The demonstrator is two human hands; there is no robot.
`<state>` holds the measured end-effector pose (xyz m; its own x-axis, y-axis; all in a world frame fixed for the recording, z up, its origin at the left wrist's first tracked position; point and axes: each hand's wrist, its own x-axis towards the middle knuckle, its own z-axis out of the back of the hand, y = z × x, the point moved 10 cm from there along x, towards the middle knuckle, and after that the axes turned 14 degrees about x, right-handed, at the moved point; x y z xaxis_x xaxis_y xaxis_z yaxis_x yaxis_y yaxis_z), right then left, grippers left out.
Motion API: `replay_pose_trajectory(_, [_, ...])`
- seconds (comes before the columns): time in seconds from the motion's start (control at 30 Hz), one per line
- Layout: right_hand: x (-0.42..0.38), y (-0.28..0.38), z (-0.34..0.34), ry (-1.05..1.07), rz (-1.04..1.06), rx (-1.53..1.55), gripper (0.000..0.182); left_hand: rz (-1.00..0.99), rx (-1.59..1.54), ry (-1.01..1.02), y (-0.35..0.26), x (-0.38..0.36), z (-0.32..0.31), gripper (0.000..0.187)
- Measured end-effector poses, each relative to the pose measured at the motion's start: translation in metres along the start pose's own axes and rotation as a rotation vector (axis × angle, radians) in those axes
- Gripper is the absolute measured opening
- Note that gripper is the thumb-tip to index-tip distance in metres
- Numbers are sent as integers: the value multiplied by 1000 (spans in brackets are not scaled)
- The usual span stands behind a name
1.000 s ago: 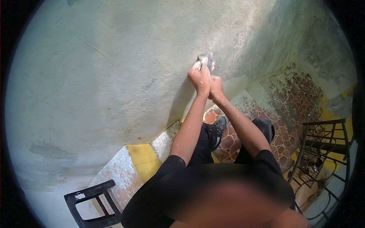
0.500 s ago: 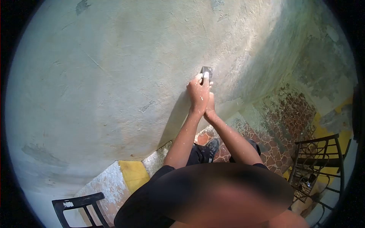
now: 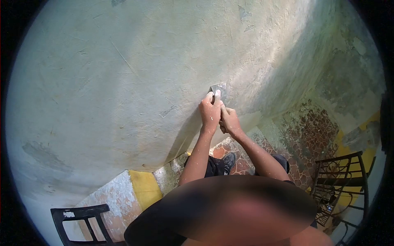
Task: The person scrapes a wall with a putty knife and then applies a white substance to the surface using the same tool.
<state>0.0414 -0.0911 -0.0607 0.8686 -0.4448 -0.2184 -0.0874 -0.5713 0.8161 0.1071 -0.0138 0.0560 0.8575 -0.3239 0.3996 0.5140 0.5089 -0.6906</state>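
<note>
A flat metal scraper (image 3: 218, 87) lies with its blade against the pale, rough wall (image 3: 123, 102). My left hand (image 3: 210, 110) is closed on the scraper, with the thumb pressed on the blade. Just below and to the right, my right hand (image 3: 230, 121) is closed too, its fingers curled around the lower part of the scraper, which is mostly hidden. White specks dot both hands and forearms. Scratches and small flaked patches mark the wall around the blade.
A black chair back (image 3: 80, 213) stands at the lower left, and a dark metal rack (image 3: 340, 180) at the lower right. Red patterned floor tiles (image 3: 295, 164) and a yellow painted patch (image 3: 145, 188) lie below the wall. My shoe (image 3: 230, 162) shows beneath my arms.
Both hands and the scraper sit slightly lower and further left in view. My right hand has come apart from the left wrist, and its curled fingers now show. The view has shifted a little.
</note>
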Motion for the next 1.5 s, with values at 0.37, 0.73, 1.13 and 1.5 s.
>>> replay_pose_trajectory(0.37, [-52, 88, -15, -20, 688, -495, 78, 26, -472, 35, -14, -1, -8, 26])
replay_pose_trajectory(0.73, [-59, 62, -43, 53, 652, -465, 83, -11, -361, -179, -1, -5, 26, 25])
replay_pose_trajectory(1.13, [-58, 45, -26, -60, 900, -607, 80, 10, -241, -160, -5, -7, 16, 25])
replay_pose_trajectory(1.5, [1, 111, -12, 260, 932, -646, 87, -145, -124, -547, -49, 15, -5, 18])
